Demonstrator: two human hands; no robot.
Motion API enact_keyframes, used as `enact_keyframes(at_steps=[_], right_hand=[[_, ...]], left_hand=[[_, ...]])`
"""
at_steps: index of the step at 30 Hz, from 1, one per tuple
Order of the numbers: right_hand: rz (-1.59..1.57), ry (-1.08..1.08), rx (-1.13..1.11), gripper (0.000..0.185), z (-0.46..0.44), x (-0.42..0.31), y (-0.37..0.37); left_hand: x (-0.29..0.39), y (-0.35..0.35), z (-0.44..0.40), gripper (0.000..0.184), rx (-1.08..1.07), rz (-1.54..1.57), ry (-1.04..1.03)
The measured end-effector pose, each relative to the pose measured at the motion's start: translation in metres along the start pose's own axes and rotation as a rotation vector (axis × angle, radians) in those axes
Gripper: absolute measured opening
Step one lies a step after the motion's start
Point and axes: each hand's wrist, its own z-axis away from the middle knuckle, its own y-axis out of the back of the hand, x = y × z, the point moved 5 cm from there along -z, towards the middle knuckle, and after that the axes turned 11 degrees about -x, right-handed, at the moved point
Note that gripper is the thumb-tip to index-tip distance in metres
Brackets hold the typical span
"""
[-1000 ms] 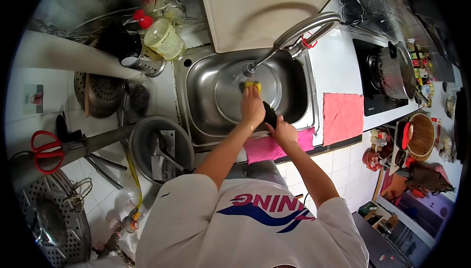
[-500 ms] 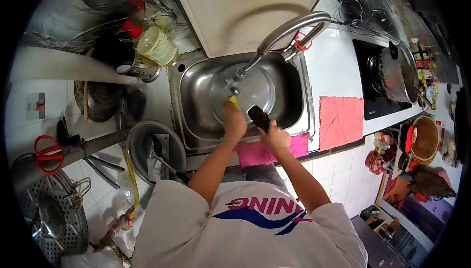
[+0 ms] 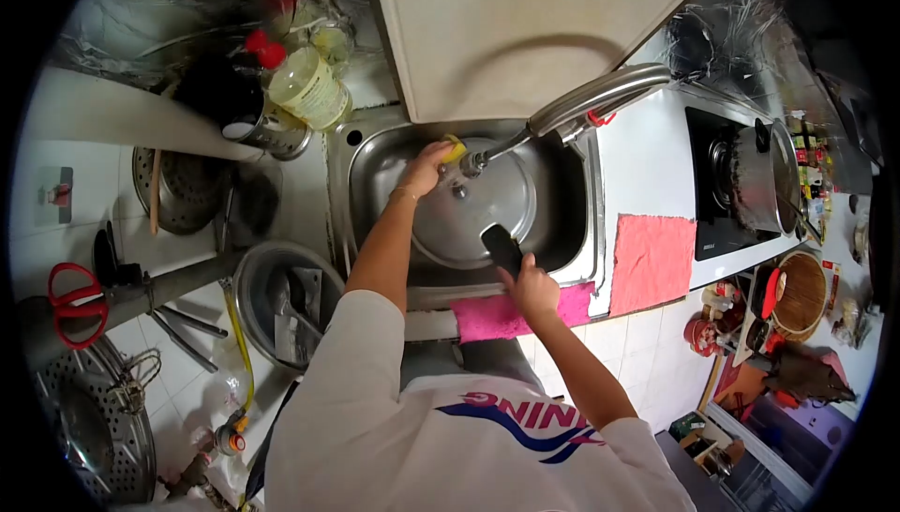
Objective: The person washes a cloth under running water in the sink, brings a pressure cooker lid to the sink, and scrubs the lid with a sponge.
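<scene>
My left hand is closed around a yellow sponge at the left of the tap's nozzle, over the steel sink. My right hand grips a black, flat-headed utensil near the sink's front edge. Its head points up and left over the basin; I cannot make out its exact kind. Beneath both hands, a large round metal lid or pan lies in the sink. Under my right wrist, a magenta cloth hangs along the front rim.
A cutting board leans behind the sink. Right of the basin lie a pink cloth and a stove with a pot. To the left stand a plastic bottle and a grey basin holding utensils. Red-handled scissors hang farther left.
My left hand has moved away from me with the sponge, up beside the tap nozzle. My right hand still holds the black utensil, nearly in the same place. The view has shifted slightly.
</scene>
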Motion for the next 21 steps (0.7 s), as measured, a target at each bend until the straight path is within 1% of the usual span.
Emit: enact_keyframes(at_steps=[2, 4, 6, 7, 9, 10, 12, 13, 14, 15, 16, 18, 19, 20, 21], right_hand=[[-0.002, 0.003, 0.0, 0.051, -0.002, -0.003, 0.002], [-0.013, -0.026, -0.012, 0.051, 0.0, -0.002, 0.001], [-0.022, -0.019, -0.016, 0.05, -0.001, -0.001, 0.003], [-0.022, -0.021, -0.025, 0.05, 0.0, 0.0, 0.004], [-0.022, -0.045, -0.063, 0.051, -0.001, -0.001, 0.005], [-0.018, -0.032, -0.058, 0.051, -0.002, -0.001, 0.004], [0.033, -0.019, -0.02, 0.052, -0.003, -0.002, 0.002], [0.057, -0.043, -0.051, 0.053, -0.002, -0.004, 0.005], [0.058, -0.042, -0.055, 0.053, 0.0, -0.006, 0.005], [0.155, -0.02, 0.009, 0.053, 0.003, -0.009, 0.008], [0.251, 0.006, 0.074, 0.053, 0.005, -0.013, 0.011], [0.304, 0.056, 0.064, 0.052, 0.006, -0.018, 0.016], [0.354, 0.095, 0.06, 0.052, 0.006, -0.021, 0.017], [0.358, 0.097, 0.06, 0.052, 0.006, -0.021, 0.017], [0.341, 0.087, 0.061, 0.05, 0.006, -0.02, 0.016]], left_hand=[[-0.015, 0.003, 0.021, 0.045, 0.154, 0.006, 0.018], [0.021, 0.017, 0.063, 0.04, 0.173, -0.058, 0.506], [0.023, 0.012, 0.089, 0.033, 0.354, -0.159, 0.388], [0.024, 0.013, 0.097, 0.033, 0.36, -0.163, 0.39], [0.015, 0.008, 0.111, 0.028, 0.17, -0.11, 0.674], [0.019, 0.008, 0.117, 0.028, 0.185, -0.11, 0.677], [0.021, 0.012, 0.133, 0.025, 0.39, -0.052, 0.725], [0.011, 0.01, 0.134, 0.025, 0.392, -0.05, 0.727], [-0.007, 0.007, 0.139, 0.025, 0.41, 0.108, 0.851], [-0.021, 0.004, 0.146, 0.027, 0.428, 0.268, 0.973], [-0.011, 0.012, 0.15, 0.027, 0.431, 0.269, 0.979], [0.019, 0.027, 0.156, 0.032, 0.68, 0.906, 0.802], [0.053, 0.045, 0.155, 0.03, 0.683, 0.965, 0.7], [0.053, 0.046, 0.154, 0.03, 0.685, 0.967, 0.701], [0.05, 0.044, 0.148, 0.027, 0.679, 1.127, 0.689]])
